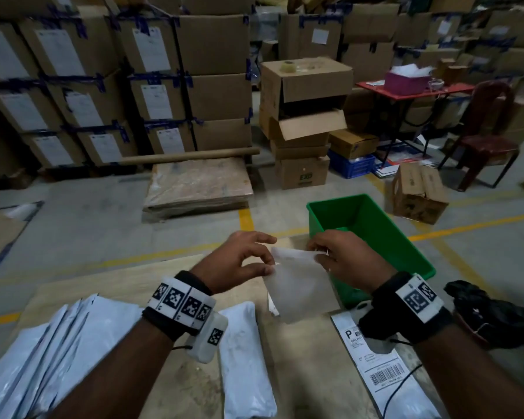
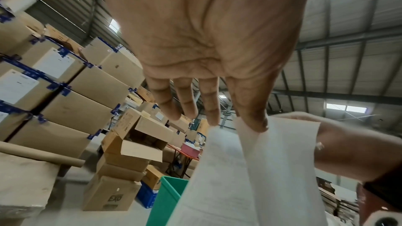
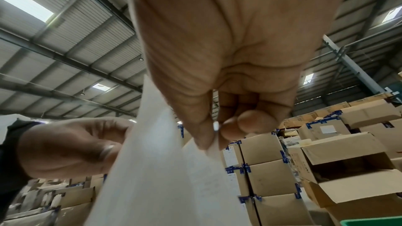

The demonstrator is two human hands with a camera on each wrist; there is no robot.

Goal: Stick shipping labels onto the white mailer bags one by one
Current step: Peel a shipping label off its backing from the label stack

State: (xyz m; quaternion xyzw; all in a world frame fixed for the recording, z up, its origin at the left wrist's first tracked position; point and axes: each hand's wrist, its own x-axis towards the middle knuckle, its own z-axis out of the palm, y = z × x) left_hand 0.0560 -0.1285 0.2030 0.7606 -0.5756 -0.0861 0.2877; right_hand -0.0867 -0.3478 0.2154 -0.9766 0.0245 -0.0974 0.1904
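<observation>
A white label sheet (image 1: 297, 285) hangs in the air above the table, blank side toward me. My left hand (image 1: 268, 261) pinches its top left corner between thumb and forefinger, the other fingers spread. My right hand (image 1: 319, 254) pinches the top right corner. The left wrist view shows the sheet (image 2: 250, 178) parting into two layers at the top, under the left hand (image 2: 234, 121). In the right wrist view the right hand (image 3: 213, 142) nips one edge of the sheet (image 3: 165, 178). A single white mailer bag (image 1: 245, 358) lies on the table below.
A pile of white mailer bags (image 1: 58, 343) lies at the left of the wooden table (image 1: 300, 373). A mailer with a barcode label (image 1: 384, 373) lies under my right wrist. A green bin (image 1: 375, 228) stands beyond the table, a black bag (image 1: 496, 319) at right.
</observation>
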